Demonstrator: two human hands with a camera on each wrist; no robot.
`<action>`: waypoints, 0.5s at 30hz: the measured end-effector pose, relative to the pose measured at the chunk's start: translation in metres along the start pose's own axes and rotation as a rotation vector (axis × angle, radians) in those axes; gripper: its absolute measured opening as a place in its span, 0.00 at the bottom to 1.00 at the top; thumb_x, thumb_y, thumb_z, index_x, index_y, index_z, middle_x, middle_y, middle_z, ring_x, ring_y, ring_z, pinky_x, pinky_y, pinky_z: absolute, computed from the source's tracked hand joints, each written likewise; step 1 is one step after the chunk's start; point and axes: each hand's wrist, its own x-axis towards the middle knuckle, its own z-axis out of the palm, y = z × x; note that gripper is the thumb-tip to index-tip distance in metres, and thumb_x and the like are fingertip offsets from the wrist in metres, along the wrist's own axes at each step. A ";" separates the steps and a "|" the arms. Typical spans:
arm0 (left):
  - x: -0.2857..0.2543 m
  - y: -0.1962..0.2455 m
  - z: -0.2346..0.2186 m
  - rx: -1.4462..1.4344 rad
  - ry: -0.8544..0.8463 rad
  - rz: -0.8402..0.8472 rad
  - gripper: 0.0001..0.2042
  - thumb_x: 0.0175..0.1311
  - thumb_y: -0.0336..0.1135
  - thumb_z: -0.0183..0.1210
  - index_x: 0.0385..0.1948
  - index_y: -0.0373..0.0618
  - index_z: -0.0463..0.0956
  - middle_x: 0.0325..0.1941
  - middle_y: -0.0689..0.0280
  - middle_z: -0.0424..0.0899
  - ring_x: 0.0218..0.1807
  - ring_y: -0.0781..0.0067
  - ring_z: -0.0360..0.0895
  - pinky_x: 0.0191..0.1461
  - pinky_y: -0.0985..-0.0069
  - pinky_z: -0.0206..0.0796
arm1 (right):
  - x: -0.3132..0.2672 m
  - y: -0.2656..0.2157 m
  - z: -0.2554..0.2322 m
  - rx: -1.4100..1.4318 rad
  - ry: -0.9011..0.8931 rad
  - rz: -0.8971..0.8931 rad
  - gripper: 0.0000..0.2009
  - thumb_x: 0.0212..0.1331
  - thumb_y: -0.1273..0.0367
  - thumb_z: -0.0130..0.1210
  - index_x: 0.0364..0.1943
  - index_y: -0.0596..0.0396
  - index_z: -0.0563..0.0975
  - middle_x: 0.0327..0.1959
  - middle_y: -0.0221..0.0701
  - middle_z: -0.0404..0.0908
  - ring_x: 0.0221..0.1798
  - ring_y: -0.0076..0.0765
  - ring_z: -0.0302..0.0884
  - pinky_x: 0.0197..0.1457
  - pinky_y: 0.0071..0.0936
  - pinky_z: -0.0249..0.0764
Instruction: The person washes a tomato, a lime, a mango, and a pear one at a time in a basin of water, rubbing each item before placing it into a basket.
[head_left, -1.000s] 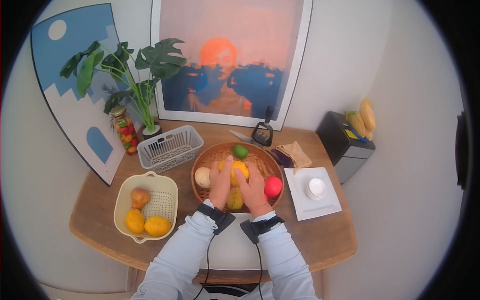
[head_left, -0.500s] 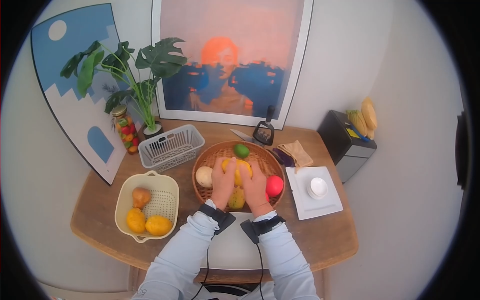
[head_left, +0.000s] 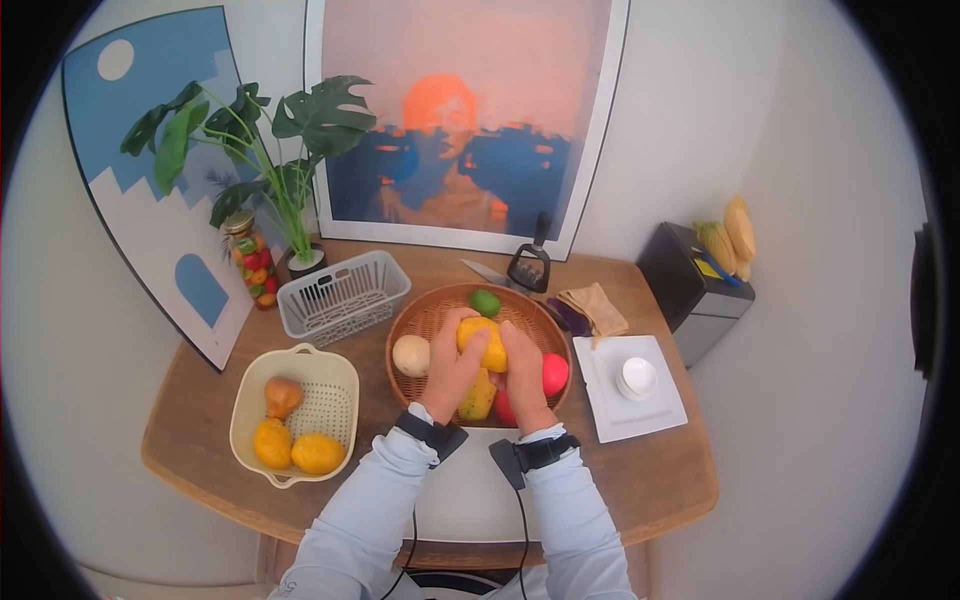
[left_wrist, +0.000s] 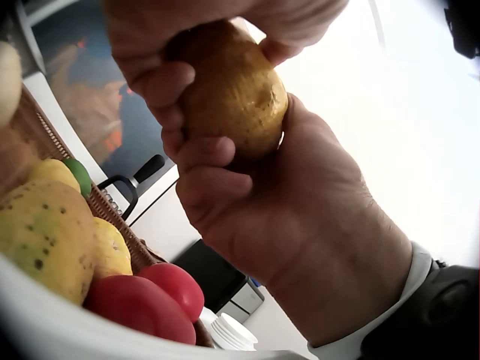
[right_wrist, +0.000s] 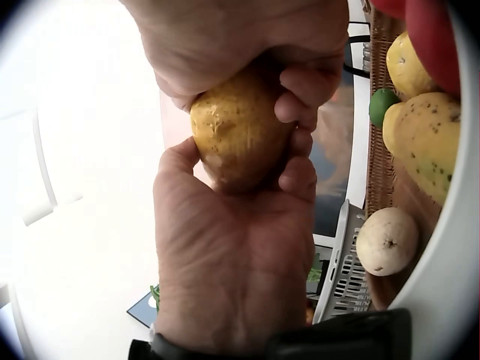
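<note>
A yellow, mango-like fruit (head_left: 484,345) is held up by both hands over the round wicker basket (head_left: 548,312). My left hand (head_left: 450,368) grips its left side, the thumb lying on it; my right hand (head_left: 525,375) grips the opposite side. In the left wrist view, curled fingers of the right hand (left_wrist: 277,202) wrap the fruit (left_wrist: 236,90). The right wrist view shows the left hand (right_wrist: 232,255) cupping the fruit (right_wrist: 240,131) from below. Under the hands, the basket holds a speckled yellow-green fruit (head_left: 478,398), red ones (head_left: 555,374), a pale round one (head_left: 411,355) and a green one (head_left: 485,303).
At left stands a cream colander (head_left: 335,385) with two yellow fruits and a brown one. Behind it are a grey basket (head_left: 352,285), jar and plant. A knife (head_left: 484,271) and black-handled tool (head_left: 529,268) lie behind; a white plate (head_left: 655,415) with small dish is right.
The fruit has turned in the hands and shows more of its surface. My right hand has shifted slightly right, and more of the red fruit beneath is visible.
</note>
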 end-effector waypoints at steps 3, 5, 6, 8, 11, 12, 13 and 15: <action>-0.002 0.011 0.002 -0.047 0.014 -0.190 0.12 0.67 0.38 0.59 0.44 0.39 0.74 0.35 0.65 0.79 0.36 0.75 0.76 0.38 0.77 0.71 | 0.003 0.005 0.002 -0.321 0.113 -0.468 0.18 0.66 0.57 0.57 0.43 0.60 0.76 0.32 0.38 0.80 0.32 0.36 0.80 0.34 0.31 0.76; -0.001 0.016 0.002 -0.150 0.022 -0.376 0.12 0.67 0.38 0.59 0.44 0.39 0.75 0.35 0.64 0.79 0.36 0.74 0.77 0.40 0.76 0.71 | 0.004 0.006 0.006 -0.544 0.195 -0.803 0.18 0.67 0.56 0.56 0.42 0.60 0.77 0.32 0.36 0.80 0.31 0.32 0.79 0.33 0.29 0.76; 0.001 0.015 0.000 -0.218 0.025 -0.447 0.12 0.67 0.37 0.59 0.44 0.39 0.74 0.35 0.63 0.79 0.37 0.73 0.77 0.42 0.75 0.71 | 0.004 0.004 0.007 -0.585 0.212 -0.860 0.18 0.67 0.56 0.55 0.42 0.60 0.77 0.32 0.36 0.80 0.30 0.31 0.79 0.33 0.29 0.75; 0.000 0.013 -0.002 -0.171 0.022 -0.371 0.13 0.67 0.38 0.60 0.45 0.39 0.74 0.35 0.62 0.79 0.37 0.73 0.77 0.43 0.74 0.70 | 0.002 0.007 0.007 -0.540 0.180 -0.766 0.18 0.67 0.57 0.55 0.43 0.60 0.77 0.33 0.39 0.81 0.30 0.37 0.79 0.35 0.31 0.76; -0.005 0.009 0.003 0.071 0.008 -0.050 0.13 0.67 0.39 0.60 0.45 0.39 0.74 0.35 0.62 0.79 0.37 0.73 0.77 0.42 0.73 0.70 | 0.008 0.022 -0.003 -0.285 0.077 -0.344 0.16 0.66 0.59 0.56 0.46 0.60 0.76 0.34 0.45 0.81 0.32 0.49 0.80 0.39 0.36 0.76; -0.006 0.008 0.005 0.083 0.006 -0.025 0.13 0.67 0.39 0.60 0.45 0.39 0.74 0.35 0.62 0.79 0.37 0.73 0.77 0.42 0.73 0.70 | 0.010 0.020 -0.007 -0.199 0.073 -0.216 0.16 0.66 0.59 0.56 0.46 0.59 0.76 0.34 0.45 0.81 0.32 0.50 0.80 0.38 0.36 0.76; -0.006 0.007 0.006 0.094 0.002 -0.001 0.14 0.67 0.39 0.61 0.45 0.39 0.74 0.35 0.62 0.79 0.37 0.73 0.77 0.42 0.73 0.70 | 0.012 0.018 -0.009 -0.113 0.069 -0.089 0.16 0.66 0.60 0.56 0.47 0.59 0.76 0.34 0.46 0.81 0.32 0.50 0.80 0.37 0.37 0.76; -0.007 0.002 0.008 -0.040 0.031 -0.147 0.14 0.66 0.38 0.61 0.46 0.39 0.73 0.36 0.62 0.79 0.38 0.73 0.77 0.43 0.73 0.70 | 0.004 0.006 0.000 -0.407 0.170 -0.549 0.17 0.67 0.59 0.55 0.46 0.60 0.76 0.32 0.42 0.80 0.30 0.42 0.80 0.35 0.35 0.75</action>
